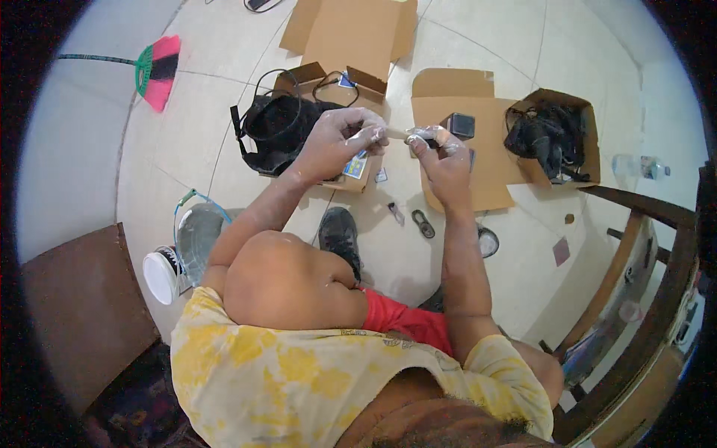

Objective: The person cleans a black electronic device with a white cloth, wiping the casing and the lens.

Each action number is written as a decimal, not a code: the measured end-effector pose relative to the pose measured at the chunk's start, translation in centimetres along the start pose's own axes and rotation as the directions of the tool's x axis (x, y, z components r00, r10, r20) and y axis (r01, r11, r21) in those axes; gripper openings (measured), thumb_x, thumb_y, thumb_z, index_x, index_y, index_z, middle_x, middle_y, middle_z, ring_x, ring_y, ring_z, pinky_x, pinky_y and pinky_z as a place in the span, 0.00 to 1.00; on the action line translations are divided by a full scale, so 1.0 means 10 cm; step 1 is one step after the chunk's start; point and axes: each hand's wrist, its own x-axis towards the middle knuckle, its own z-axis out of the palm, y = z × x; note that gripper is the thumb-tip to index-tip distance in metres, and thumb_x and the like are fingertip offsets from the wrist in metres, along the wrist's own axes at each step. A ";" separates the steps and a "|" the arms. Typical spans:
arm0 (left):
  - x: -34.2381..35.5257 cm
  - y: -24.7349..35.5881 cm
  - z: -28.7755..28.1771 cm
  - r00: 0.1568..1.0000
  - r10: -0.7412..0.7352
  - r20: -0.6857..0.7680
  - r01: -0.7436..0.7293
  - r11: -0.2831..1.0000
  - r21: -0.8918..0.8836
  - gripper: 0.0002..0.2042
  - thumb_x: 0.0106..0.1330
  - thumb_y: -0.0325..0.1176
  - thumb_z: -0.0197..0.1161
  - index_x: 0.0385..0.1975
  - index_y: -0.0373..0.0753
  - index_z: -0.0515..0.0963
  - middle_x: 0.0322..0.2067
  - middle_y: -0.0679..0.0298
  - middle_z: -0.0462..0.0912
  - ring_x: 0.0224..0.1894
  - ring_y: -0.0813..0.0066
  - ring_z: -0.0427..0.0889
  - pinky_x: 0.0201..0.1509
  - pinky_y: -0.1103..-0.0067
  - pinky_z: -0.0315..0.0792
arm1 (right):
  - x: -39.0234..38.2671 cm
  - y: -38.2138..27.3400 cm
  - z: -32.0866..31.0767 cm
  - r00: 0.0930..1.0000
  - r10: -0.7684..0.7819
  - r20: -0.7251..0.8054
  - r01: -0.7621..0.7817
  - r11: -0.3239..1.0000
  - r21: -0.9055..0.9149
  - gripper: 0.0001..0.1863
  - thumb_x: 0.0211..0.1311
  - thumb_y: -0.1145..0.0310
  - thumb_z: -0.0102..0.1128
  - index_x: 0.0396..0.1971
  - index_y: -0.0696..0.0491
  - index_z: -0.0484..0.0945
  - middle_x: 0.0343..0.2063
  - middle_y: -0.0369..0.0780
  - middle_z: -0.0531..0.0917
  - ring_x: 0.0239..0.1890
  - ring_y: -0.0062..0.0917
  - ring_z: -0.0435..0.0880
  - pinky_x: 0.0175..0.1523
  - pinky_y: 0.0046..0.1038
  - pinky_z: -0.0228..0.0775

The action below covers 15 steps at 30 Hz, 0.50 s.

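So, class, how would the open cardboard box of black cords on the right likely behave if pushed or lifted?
The cardboard box would probably slide rather than roll, given its flat sides. Its thin walls might flex if squeezed. The black cords lie loosely tangled inside, so they would likely shift, and a loop could snag.

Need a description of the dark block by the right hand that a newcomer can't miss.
Find the opened-out brown cardboard, right of the picture's centre. The dark block shows against it, just beyond the right hand. It is compact and straight-edged, unlike the tangled black bundle in the box farther right.
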 end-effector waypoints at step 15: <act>-0.05 -0.11 0.12 0.597 0.801 0.054 -0.575 0.379 0.725 0.10 0.54 0.30 0.69 0.37 0.41 0.81 0.30 0.60 0.80 0.29 0.61 0.80 0.32 0.68 0.74 | 0.11 0.01 0.25 0.994 0.108 0.010 -0.108 0.975 0.196 0.16 0.65 0.65 0.64 0.45 0.62 0.78 0.35 0.40 0.84 0.37 0.20 0.81 0.43 0.23 0.74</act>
